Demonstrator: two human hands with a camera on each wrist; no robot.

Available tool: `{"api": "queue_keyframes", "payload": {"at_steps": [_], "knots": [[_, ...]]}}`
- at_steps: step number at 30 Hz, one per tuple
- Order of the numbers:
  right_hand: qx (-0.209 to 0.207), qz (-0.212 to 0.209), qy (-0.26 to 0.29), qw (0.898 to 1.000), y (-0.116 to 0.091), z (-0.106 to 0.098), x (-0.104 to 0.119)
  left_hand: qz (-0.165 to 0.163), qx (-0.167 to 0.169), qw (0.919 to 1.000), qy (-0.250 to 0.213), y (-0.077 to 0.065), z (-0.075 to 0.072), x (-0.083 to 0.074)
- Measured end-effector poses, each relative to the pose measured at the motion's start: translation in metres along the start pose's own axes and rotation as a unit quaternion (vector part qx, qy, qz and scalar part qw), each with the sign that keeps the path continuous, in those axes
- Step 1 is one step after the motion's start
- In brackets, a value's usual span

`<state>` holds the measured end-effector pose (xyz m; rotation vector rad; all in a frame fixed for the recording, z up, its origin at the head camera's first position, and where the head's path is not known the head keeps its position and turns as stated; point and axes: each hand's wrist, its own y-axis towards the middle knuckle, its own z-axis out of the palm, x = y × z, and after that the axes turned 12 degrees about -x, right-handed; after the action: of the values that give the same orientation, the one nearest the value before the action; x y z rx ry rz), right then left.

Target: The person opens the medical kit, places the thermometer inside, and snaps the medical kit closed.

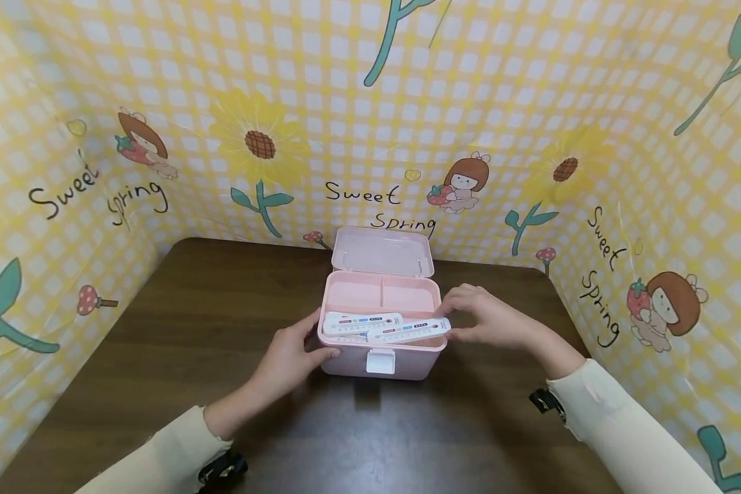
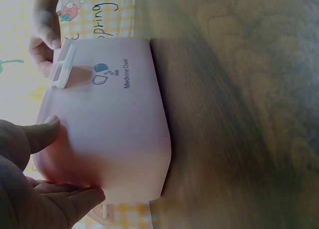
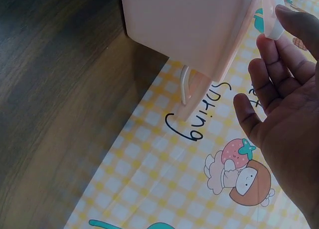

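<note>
A pink medicine chest stands on the table with its lid tipped back. My left hand holds its left front corner, thumb on the front face and fingers along the side. Near the right rim, my right hand pinches the end of a flat white thermometer case with a printed scale and coloured marks. That end shows between thumb and fingertips in the right wrist view. A similar white case lies to its left, across the opening. What lies beneath them is mostly hidden.
A divided pink tray sits at the back of the chest. On the chest's front hangs a white clasp. Yellow checked cloth walls off the back and sides of the dark wooden table.
</note>
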<state>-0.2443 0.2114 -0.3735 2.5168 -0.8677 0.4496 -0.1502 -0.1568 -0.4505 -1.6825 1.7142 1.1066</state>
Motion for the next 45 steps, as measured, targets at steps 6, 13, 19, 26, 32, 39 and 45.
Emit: {"api": "queue_keyframes", "payload": {"at_steps": [6,13,19,26,32,39,45], "knots": [[0.009,0.000,-0.005,1.000,0.004,0.002,0.003,0.001,0.005,1.0000,0.001,-0.001,0.000,0.000],[0.003,-0.022,-0.021,1.000,0.011,0.005,0.005,0.007,0.002,1.0000,-0.004,-0.002,0.001,0.002],[0.010,-0.015,-0.024,1.000,0.015,0.009,0.010,0.006,-0.001,0.9999,-0.010,-0.002,0.003,0.000],[0.009,-0.034,-0.030,0.999,0.019,0.011,0.011,0.010,-0.003,0.9999,-0.014,-0.001,0.002,-0.001],[0.033,-0.012,-0.017,0.999,0.025,0.009,0.013,0.010,-0.008,0.9999,-0.007,-0.001,0.000,-0.001],[0.043,-0.013,-0.008,0.999,0.029,0.012,0.013,0.015,-0.009,0.9998,-0.005,0.000,0.000,-0.001],[0.037,-0.015,-0.003,0.999,0.030,0.021,0.013,0.018,-0.009,0.9998,-0.003,-0.001,0.000,-0.002]]}}
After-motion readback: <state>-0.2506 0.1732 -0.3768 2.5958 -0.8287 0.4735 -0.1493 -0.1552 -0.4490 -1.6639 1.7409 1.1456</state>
